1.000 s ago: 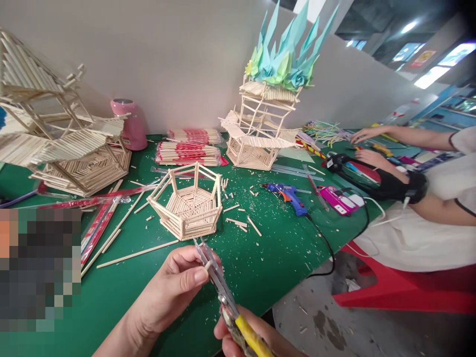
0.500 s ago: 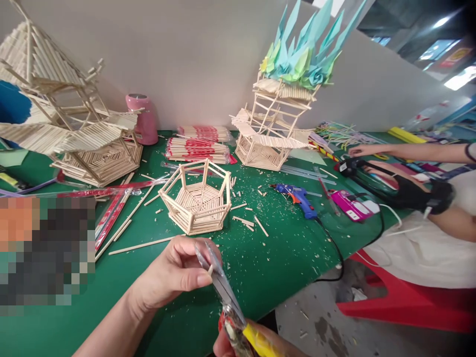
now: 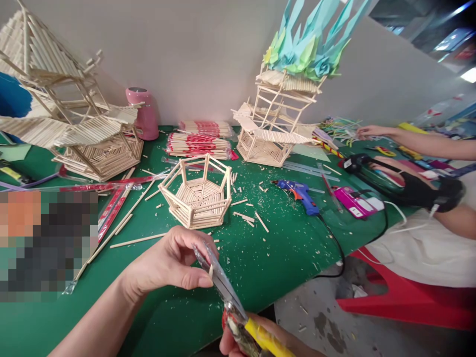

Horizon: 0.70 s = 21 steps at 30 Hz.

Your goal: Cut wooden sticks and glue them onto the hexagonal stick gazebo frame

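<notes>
My left hand (image 3: 176, 265) pinches a short piece of wooden stick (image 3: 211, 271) between thumb and fingers. The blades of a pair of scissors (image 3: 219, 277) lie across that stick, close to my fingertips. My right hand (image 3: 238, 342) grips the scissors by the handles, one of which is yellow, at the bottom of the view; part of this hand is hidden behind them. Just beyond my left hand stands a small open frame of wooden sticks (image 3: 199, 196), with a ringed stick floor and short posts joined by a top rail.
A stick pagoda (image 3: 96, 139) stands left, a paper-topped stick tower (image 3: 275, 134) at the back. Bundled sticks (image 3: 199, 144) and a pink bottle (image 3: 143, 114) stand along the wall. A blue glue gun (image 3: 301, 196) lies right, near another person's arm (image 3: 427, 144). Stick scraps litter the green table (image 3: 241, 263).
My hands and the scissors keep nearly the same pose on the stick. The view has shifted slightly. At the right, the other person's hand has moved a little.
</notes>
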Motion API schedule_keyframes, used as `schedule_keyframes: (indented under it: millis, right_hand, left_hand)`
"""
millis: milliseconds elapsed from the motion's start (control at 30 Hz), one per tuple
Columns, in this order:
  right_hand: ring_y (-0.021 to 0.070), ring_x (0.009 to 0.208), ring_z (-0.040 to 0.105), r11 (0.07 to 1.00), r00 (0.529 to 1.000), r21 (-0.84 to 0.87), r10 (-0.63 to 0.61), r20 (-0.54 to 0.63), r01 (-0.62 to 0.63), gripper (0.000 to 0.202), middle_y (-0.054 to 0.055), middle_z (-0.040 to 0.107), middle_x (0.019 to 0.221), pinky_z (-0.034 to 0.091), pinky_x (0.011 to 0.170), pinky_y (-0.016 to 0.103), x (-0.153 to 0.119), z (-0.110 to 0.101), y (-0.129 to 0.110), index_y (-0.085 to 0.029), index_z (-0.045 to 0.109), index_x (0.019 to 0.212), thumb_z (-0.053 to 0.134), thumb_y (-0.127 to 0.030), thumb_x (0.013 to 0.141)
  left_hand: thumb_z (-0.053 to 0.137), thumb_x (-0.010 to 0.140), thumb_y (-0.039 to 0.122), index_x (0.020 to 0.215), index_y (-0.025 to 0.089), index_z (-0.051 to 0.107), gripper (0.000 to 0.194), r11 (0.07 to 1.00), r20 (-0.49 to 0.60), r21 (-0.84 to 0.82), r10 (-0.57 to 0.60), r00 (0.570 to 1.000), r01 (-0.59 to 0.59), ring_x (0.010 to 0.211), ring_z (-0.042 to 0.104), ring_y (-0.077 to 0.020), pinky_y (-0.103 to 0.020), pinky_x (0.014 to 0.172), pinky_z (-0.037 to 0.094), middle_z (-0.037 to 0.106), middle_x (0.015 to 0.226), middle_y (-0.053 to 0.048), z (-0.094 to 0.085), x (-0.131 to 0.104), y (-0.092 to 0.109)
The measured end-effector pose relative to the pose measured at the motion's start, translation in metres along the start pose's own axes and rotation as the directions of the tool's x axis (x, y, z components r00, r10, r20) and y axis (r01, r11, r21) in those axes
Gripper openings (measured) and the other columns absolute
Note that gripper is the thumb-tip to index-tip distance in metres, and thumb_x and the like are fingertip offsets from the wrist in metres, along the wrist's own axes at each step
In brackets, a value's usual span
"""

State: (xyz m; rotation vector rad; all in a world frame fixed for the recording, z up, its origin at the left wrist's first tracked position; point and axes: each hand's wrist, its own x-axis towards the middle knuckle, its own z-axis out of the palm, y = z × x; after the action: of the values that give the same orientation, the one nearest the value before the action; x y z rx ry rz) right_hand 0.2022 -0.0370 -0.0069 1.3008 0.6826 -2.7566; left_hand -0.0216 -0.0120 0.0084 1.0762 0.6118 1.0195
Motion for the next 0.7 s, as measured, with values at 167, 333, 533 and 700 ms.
schedule_keyframes:
  millis: [167, 333, 533, 700]
  right_hand:
    - [0.0029, 0.036, 0.032, 0.996, 0.975, 0.075, 0.025, 0.22, -0.043, 0.036, -0.007, 0.045, 0.046, 0.023, 0.035, 0.014, 0.024, -0.014, 0.013, -0.015, 0.06, 0.073, 0.063, -0.05, 0.066]
    - [0.0028, 0.036, 0.034, 0.988, 0.992, 0.155, -0.039, 0.123, 0.02, 0.042, -0.007, 0.043, 0.044, 0.021, 0.034, 0.015, 0.038, -0.011, 0.021, -0.016, 0.057, 0.069, 0.064, -0.056, 0.061]
    - [0.0026, 0.041, 0.038, 0.983, 0.976, 0.033, -0.183, 0.116, 0.18, 0.038, -0.007, 0.05, 0.052, 0.026, 0.041, 0.015, 0.035, -0.012, 0.029, -0.015, 0.057, 0.081, 0.064, -0.051, 0.07]
    - [0.0016, 0.041, 0.038, 0.996, 0.987, 0.04, -0.085, 0.137, 0.08, 0.044, -0.007, 0.047, 0.051, 0.026, 0.041, 0.014, 0.03, -0.008, 0.019, -0.014, 0.057, 0.075, 0.052, -0.057, 0.077]
  left_hand:
    - [0.076, 0.065, 0.025, 0.076, 0.019, 0.073, 0.013, 0.996, -0.081, -0.088, -0.012, 0.997, 0.005, 0.067, 0.052, -0.0125, -0.024, 0.063, 0.042, 0.062, 0.071, -0.002, 0.007, -0.001, -0.005]
    - [0.077, 0.063, 0.032, 0.076, 0.018, 0.074, 0.019, 0.964, -0.274, -0.265, -0.078, 0.959, 0.003, 0.071, 0.052, -0.0117, -0.023, 0.068, 0.041, 0.062, 0.075, -0.001, 0.027, -0.003, -0.019]
    - [0.077, 0.062, 0.036, 0.07, 0.018, 0.073, 0.02, 0.925, -0.339, -0.38, -0.11, 0.934, -0.03, 0.07, 0.051, -0.0128, -0.024, 0.068, 0.04, 0.061, 0.07, -0.002, 0.039, -0.002, -0.025]
    - [0.077, 0.062, 0.033, 0.07, 0.018, 0.073, 0.018, 0.962, -0.234, -0.273, -0.039, 0.971, -0.027, 0.068, 0.051, -0.0135, -0.025, 0.064, 0.039, 0.06, 0.068, -0.002, 0.024, -0.003, -0.019]
